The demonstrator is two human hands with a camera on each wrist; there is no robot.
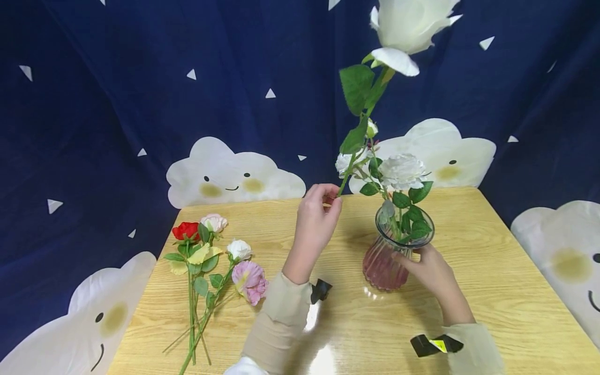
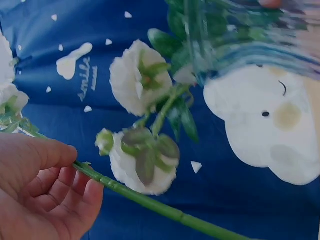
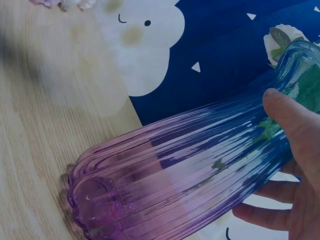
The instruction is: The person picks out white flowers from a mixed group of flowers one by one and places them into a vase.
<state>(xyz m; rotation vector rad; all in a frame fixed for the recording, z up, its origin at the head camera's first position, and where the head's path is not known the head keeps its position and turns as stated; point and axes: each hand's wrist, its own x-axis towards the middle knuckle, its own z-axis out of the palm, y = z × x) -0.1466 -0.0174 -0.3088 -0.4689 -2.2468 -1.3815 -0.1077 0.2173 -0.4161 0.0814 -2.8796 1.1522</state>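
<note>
My left hand (image 1: pixel 319 216) pinches the green stem of a tall white rose (image 1: pixel 412 26), its bloom high above the table. In the left wrist view the stem (image 2: pixel 145 202) runs between thumb and fingertips and slants down to the right. My right hand (image 1: pixel 433 273) grips a ribbed glass vase (image 1: pixel 386 263) just below its flared rim, thumb on the near side. The glass shades from pink at the base to blue at the top, as the right wrist view shows. White flowers (image 1: pixel 402 172) with green leaves stand in the vase and lean left over its rim.
On the table's left lie a red rose (image 1: pixel 186 230), a pale pink flower (image 1: pixel 213 223), a white rose (image 1: pixel 239 250) and a pink-purple flower (image 1: pixel 250 281), their stems crossing. Behind the wooden table (image 1: pixel 497 291) hangs a dark blue curtain (image 1: pixel 262 47) with white clouds.
</note>
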